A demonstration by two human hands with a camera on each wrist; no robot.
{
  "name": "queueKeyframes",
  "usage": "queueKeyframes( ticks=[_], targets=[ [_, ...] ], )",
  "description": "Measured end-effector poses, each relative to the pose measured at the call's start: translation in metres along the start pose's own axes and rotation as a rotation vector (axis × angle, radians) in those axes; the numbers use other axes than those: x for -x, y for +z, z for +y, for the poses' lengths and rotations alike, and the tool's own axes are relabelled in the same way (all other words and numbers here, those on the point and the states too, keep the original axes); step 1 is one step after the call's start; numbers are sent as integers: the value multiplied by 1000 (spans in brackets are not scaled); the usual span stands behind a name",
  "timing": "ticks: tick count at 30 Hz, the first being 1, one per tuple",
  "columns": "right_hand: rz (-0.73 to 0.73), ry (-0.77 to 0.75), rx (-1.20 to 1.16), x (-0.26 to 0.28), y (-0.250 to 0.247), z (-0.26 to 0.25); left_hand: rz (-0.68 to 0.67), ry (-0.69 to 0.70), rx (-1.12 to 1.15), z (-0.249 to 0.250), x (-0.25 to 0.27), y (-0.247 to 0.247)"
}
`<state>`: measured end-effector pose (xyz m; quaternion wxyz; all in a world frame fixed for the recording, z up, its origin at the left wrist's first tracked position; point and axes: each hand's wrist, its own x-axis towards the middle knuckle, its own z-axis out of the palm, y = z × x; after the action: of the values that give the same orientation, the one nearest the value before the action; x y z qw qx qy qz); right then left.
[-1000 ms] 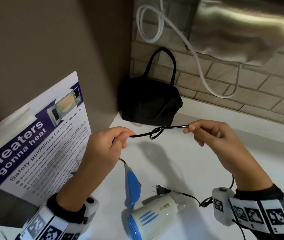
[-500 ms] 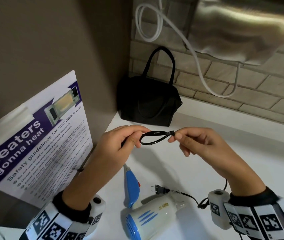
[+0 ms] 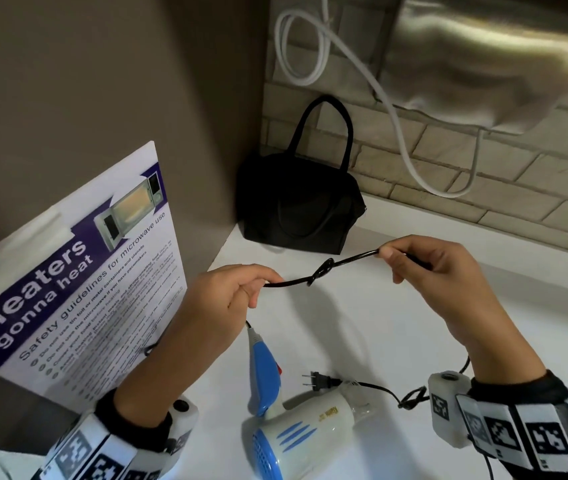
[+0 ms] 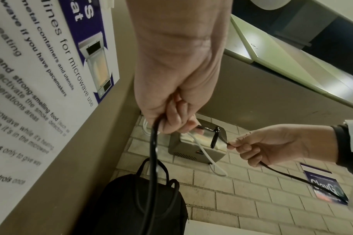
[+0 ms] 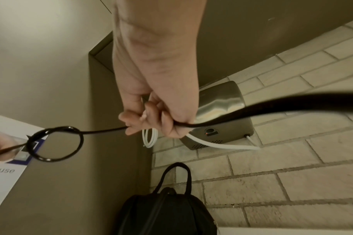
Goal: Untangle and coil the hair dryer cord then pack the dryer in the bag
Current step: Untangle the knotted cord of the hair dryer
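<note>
Between my hands stretches the black cord (image 3: 344, 263), with a knot loop (image 3: 320, 273) in its middle. My left hand (image 3: 241, 292) pinches the cord on the left and my right hand (image 3: 403, 261) pinches it on the right, both held above the white counter (image 3: 362, 323). In the right wrist view the knot loop (image 5: 56, 143) stands wide. The white and blue hair dryer (image 3: 296, 424) lies on the counter below my hands, its plug (image 3: 317, 381) beside it. A black bag (image 3: 301, 206) with handles stands in the back corner.
A leaning microwave safety poster (image 3: 78, 289) stands at the left. On the brick wall hangs a steel hand dryer (image 3: 483, 57) with a looping white cable (image 3: 310, 46). A second small tangle of cord (image 3: 412, 398) lies by my right wrist.
My hands came together, which slackened the loop, then pulled apart again. The cord now runs taut between them, and the knot looks small in the head view.
</note>
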<state>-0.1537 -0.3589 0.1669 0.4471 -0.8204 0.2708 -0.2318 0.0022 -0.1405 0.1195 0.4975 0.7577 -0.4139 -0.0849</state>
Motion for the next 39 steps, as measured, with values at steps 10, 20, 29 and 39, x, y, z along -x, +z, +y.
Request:
queueKeyframes(
  ticks=[10,20,29,39],
  targets=[
    [-56,4,-75,11,9,-10,-11,95,9,9,-4,13],
    [-414,150,-512,16,26,-15,-107,-3,178,21,-14,26],
    [-448,233,-549,12,25,-9,-76,-209,440,19,-23,23],
    [-424,213,-459,14,20,-4,-89,-302,532,20,-24,18]
  ],
)
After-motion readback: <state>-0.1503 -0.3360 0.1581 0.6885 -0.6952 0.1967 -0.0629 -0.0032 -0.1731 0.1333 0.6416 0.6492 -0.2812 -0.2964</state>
